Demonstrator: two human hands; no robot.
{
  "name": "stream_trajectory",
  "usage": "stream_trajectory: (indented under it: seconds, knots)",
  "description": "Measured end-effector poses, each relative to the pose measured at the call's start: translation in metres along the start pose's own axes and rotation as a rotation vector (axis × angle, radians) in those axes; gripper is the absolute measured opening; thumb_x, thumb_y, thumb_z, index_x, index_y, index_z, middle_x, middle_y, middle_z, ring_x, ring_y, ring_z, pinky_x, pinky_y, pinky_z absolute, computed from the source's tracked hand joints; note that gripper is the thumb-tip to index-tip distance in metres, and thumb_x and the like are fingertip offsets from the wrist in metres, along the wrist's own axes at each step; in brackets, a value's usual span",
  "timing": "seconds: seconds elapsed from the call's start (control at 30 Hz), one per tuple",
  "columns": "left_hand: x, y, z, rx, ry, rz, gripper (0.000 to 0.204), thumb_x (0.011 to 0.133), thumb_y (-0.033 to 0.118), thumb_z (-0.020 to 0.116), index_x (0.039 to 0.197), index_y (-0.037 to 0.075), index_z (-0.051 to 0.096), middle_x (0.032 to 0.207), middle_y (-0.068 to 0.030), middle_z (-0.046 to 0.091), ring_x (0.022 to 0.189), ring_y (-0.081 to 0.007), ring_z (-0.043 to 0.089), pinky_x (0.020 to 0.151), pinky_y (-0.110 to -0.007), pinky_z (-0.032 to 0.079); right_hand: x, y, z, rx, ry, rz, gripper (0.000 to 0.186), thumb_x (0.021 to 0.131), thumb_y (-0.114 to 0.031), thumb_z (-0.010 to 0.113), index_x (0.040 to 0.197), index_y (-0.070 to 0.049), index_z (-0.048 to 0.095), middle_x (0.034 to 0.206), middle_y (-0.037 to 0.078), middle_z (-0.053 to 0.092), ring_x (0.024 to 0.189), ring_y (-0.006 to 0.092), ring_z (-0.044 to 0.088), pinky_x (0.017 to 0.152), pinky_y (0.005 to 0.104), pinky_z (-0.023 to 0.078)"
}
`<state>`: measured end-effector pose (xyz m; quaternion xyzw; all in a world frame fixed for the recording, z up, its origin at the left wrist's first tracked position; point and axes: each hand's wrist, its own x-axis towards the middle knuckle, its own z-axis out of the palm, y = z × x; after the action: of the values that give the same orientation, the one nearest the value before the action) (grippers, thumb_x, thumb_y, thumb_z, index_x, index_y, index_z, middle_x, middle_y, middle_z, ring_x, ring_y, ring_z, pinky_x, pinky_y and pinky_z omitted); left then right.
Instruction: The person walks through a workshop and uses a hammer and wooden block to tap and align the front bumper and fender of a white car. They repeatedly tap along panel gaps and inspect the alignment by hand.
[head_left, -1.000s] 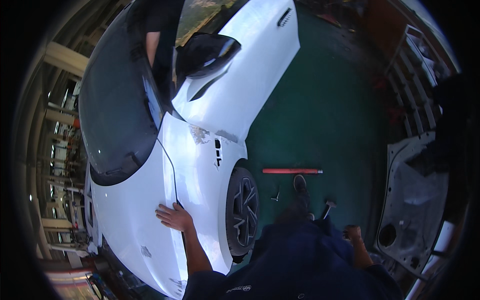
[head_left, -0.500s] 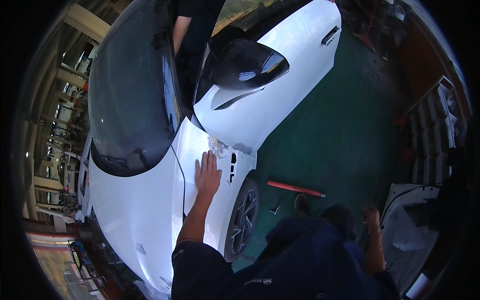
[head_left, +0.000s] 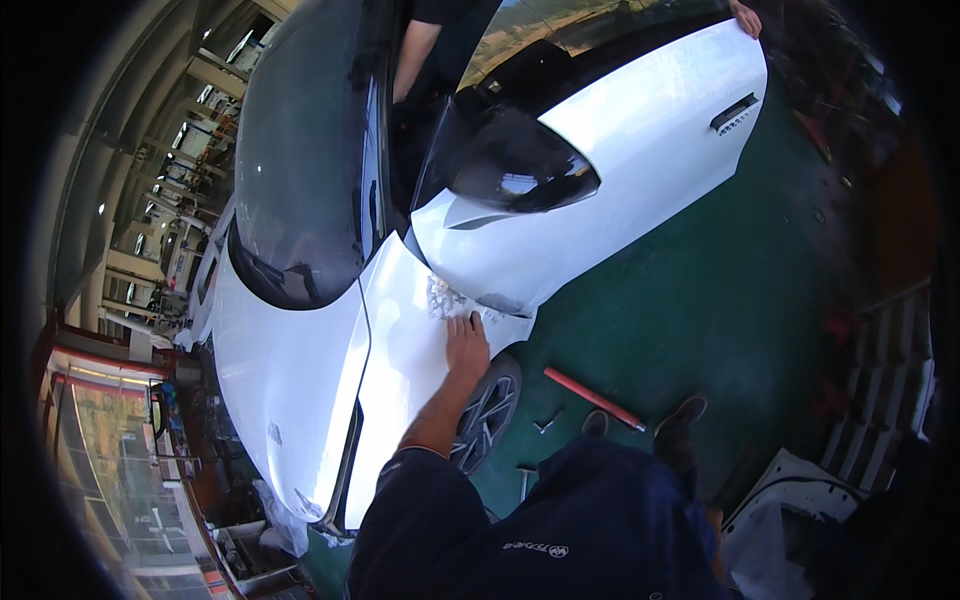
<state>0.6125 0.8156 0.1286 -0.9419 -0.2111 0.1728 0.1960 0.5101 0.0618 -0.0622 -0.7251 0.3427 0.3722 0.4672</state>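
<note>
My left hand (head_left: 467, 347) is on the white front fender (head_left: 405, 345) of a car, with the fingers extended and nothing visible gripped in them. Its fingertips lie at the lower edge of a scraped, greyish patch (head_left: 445, 298), beside the dark fender vent, which the hand partly covers. A second grey patch (head_left: 500, 302) sits to the right, close to the open door (head_left: 640, 130). Below the hand is the front wheel (head_left: 490, 405). Of my right arm only a sliver of skin shows beside my dark clothing; the right hand itself is hidden.
On the green floor (head_left: 680, 290) lie a red bar (head_left: 595, 398), a small metal tool (head_left: 547, 421) and a hammer-like tool (head_left: 526, 482). Another person's hand (head_left: 746, 19) rests on the door's far edge; a bare arm (head_left: 414, 58) shows by the windshield. A loose white panel (head_left: 800, 480) stands lower right.
My left hand has slid from the fender's surface toward the vent below the scraped patch. My right hand has gone out of sight. The view has shifted, showing more floor and the hammer-like tool.
</note>
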Motion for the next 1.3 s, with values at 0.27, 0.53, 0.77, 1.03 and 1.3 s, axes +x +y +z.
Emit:
stream_trajectory:
  seconds: [0.27, 0.53, 0.77, 1.03, 1.3]
  knots:
    - [-0.128, 0.231, 0.022, -0.811, -0.668, -0.113, 0.08, 0.095, 0.053, 0.065, 0.148, -0.002, 0.045, 0.144, -0.0287, 0.056, 0.13, -0.0458, 0.057, 0.107, -0.053, 0.048, 0.087, -0.146, -0.105, 0.276, 0.029, -0.072, 0.005, 0.09, -0.014, 0.063, 0.088, -0.01, 0.061, 0.071, 0.006, 0.062, 0.054, 0.0199, 0.061, 0.046, 0.0359, 0.045]
    - [-0.162, 0.277, 0.037, -1.05, -0.623, -0.401, 0.074, 0.096, 0.054, 0.064, 0.146, 0.0, 0.052, 0.14, -0.031, 0.059, 0.127, -0.0453, 0.06, 0.103, -0.052, 0.051, 0.192, -0.255, -0.184, -0.183, -0.134, -0.393, 0.017, 0.088, -0.015, 0.066, 0.074, -0.007, 0.059, 0.065, 0.007, 0.06, 0.053, 0.0207, 0.061, 0.046, 0.0345, 0.044]
    - [-0.126, 0.298, 0.051, -0.987, -0.47, -0.241, 0.039, 0.096, 0.021, 0.06, 0.134, 0.017, 0.066, 0.118, -0.023, 0.071, 0.108, -0.0418, 0.069, 0.093, -0.05, 0.058, 0.262, -0.333, -0.092, -0.557, -0.18, -0.782, 0.023, 0.091, -0.02, 0.072, 0.098, 0.002, 0.073, 0.079, 0.009, 0.072, 0.066, 0.0165, 0.066, 0.059, 0.0344, 0.054]
    - [0.008, 0.439, 0.074, -1.386, -0.684, 0.046, 0.04, 0.095, 0.038, 0.062, 0.112, 0.004, 0.074, 0.122, -0.0263, 0.07, 0.104, -0.0445, 0.069, 0.085, -0.049, 0.056, 0.248, -0.431, -0.109, -0.866, -0.361, -0.709, 0.048, 0.089, -0.046, 0.066, 0.111, -0.005, 0.075, 0.113, 0.024, 0.073, 0.111, 0.0382, 0.07, 0.094, 0.0468, 0.056]
    - [0.289, 0.428, -0.115, -1.32, -0.363, 0.033, 0.047, 0.097, 0.043, 0.062, 0.121, 0.002, 0.071, 0.117, -0.0229, 0.072, 0.112, -0.0413, 0.067, 0.096, -0.049, 0.053, 0.257, -0.525, -0.26, 0.07, 0.159, -0.246, 0.011, 0.092, -0.014, 0.064, 0.083, -0.01, 0.061, 0.07, 0.004, 0.061, 0.055, 0.0163, 0.061, 0.046, 0.0309, 0.047]
